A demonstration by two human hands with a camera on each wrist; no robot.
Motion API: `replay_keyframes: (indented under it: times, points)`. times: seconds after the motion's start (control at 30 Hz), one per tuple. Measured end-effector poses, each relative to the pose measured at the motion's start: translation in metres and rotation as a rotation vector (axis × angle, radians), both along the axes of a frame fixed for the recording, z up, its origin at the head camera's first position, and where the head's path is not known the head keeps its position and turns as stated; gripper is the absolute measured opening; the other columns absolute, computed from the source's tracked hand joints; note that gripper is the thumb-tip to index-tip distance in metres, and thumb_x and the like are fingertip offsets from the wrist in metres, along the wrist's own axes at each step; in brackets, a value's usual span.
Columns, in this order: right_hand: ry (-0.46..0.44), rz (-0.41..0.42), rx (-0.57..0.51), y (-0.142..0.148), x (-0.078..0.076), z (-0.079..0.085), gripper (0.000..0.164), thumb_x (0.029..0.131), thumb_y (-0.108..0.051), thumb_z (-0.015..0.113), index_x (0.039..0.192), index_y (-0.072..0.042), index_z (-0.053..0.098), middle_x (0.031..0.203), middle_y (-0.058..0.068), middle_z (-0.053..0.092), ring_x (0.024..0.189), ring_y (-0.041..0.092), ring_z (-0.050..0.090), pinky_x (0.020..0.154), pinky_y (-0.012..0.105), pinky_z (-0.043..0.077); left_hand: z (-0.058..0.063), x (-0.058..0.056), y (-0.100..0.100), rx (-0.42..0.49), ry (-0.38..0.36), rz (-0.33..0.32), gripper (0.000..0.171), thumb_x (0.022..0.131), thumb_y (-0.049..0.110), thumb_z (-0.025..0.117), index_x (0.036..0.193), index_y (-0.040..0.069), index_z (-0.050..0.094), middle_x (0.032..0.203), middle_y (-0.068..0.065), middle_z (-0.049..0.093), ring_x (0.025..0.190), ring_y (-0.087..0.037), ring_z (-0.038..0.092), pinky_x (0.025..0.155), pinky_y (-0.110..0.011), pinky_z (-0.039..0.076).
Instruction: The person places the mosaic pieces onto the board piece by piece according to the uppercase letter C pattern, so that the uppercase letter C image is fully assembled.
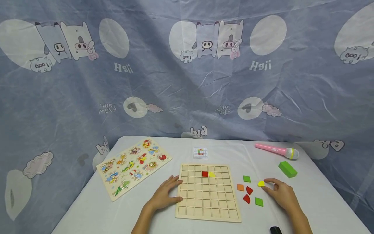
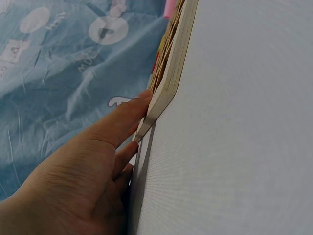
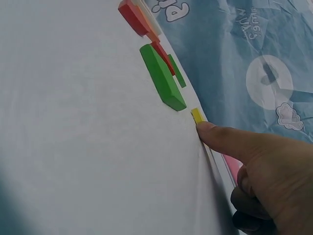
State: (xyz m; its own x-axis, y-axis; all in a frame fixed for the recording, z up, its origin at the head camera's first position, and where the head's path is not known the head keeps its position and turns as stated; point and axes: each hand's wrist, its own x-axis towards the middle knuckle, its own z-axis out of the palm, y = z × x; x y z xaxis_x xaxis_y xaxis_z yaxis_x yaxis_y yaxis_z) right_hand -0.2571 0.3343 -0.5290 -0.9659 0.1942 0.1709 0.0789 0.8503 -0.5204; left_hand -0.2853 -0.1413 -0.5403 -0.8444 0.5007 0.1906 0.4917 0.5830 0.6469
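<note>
In the head view my left hand [image 1: 165,193] rests at the left edge of a wooden grid board [image 1: 207,213], thumb and fingertips touching its rim. The left wrist view shows that hand [image 2: 88,161] at the corner of the board [image 2: 171,78]. A red square tile [image 1: 205,174] and a yellow tile [image 1: 211,174] sit side by side in upper cells. Right of the board, my right hand [image 1: 281,194] pinches a small yellow piece [image 1: 261,184] between thumb and index finger, low over the table. In the right wrist view the thumb covers part of the yellow piece [image 3: 196,115].
Loose pieces lie between board and right hand: green tiles [image 1: 258,201], an orange tile [image 1: 240,187] and red wedges [image 1: 246,198]. A pattern card [image 1: 200,153], insect puzzle [image 1: 132,167], pink microphone [image 1: 271,149], green block [image 1: 287,169] and black object [image 1: 275,230] surround them.
</note>
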Motion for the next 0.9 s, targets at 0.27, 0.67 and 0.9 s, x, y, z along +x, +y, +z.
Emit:
replay_keyframes:
  times: [0.27,0.67,0.9]
  points:
    - [-0.035,0.014,-0.006,0.000,-0.004,0.001,0.045,0.076,-0.032,0.075,0.110,-0.004,0.065,0.057,0.000,0.037,0.052,0.015,0.034,0.044,0.025,0.024,0.000,0.000,0.000,-0.007,-0.013,0.008,0.071,0.076,0.052,0.067,0.135,0.020,0.047,0.146,-0.004,0.034,0.137,-0.030,0.019,0.108,-0.054,0.015]
    - [0.060,0.046,-0.002,-0.006,-0.004,0.008,0.040,0.078,-0.033,0.073,0.107,-0.006,0.066,0.054,-0.001,0.036,0.048,0.013,0.032,0.040,0.023,0.024,-0.001,0.000,0.000,0.003,0.001,-0.001,0.070,0.077,0.053,0.067,0.135,0.018,0.048,0.146,-0.007,0.035,0.136,-0.034,0.021,0.106,-0.059,0.017]
    - [0.177,0.094,0.027,-0.039,-0.009,0.033,0.037,0.077,-0.031,0.074,0.106,-0.009,0.067,0.055,-0.004,0.033,0.048,0.011,0.029,0.040,0.023,0.023,-0.001,-0.001,-0.001,-0.003,-0.003,0.000,0.070,0.077,0.053,0.066,0.135,0.018,0.047,0.146,-0.006,0.034,0.137,-0.032,0.020,0.106,-0.058,0.016]
